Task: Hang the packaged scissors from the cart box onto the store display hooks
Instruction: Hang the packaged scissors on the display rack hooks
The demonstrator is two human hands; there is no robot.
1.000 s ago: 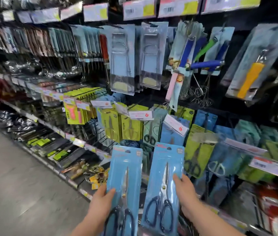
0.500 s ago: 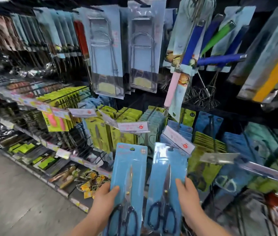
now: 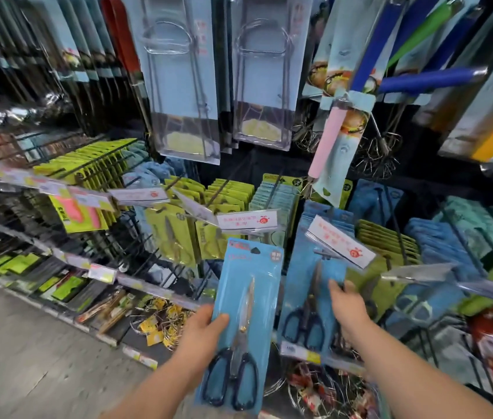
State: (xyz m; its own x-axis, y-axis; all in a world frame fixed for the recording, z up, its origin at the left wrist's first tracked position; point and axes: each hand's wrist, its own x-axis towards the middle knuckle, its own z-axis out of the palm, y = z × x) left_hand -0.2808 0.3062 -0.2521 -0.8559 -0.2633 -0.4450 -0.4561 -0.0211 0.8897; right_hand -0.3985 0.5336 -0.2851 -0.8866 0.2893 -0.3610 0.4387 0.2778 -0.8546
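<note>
Left fingers (image 3: 220, 319): thumb pressed on the front of a blue card, the others hidden behind it, so the grip is closed on the pack.
Left hand (image 3: 199, 331): low and centre, at the card's left edge, about level with the scissor blades.
Left scissors pack (image 3: 248, 285): held in mid-air in front of the shelves, leaning slightly right, black handles at the bottom, hang hole at the top touching no hook.
Right fingers (image 3: 336, 287): curled round the right edge of a second blue card (blurred, so the exact grip is hard to read).
Right hand (image 3: 349, 308): reaching forward, further in than the left.
Right scissors pack (image 3: 305, 285): against the front of a row of blue packs (image 3: 326, 214); its top is hidden behind a white price tag (image 3: 340, 241), so I cannot tell whether it sits on the hook.
Neighbours: yellow-green packs (image 3: 169, 234) hang to the left, with another white tag (image 3: 248, 220) between the two rows.
Above: clear packs of wire tongs (image 3: 184, 86) and a pink-handled whisk (image 3: 328, 137).
Below: a shelf rail (image 3: 302, 352) with a yellow label.
Floor (image 3: 27, 358): grey, at lower left.
</note>
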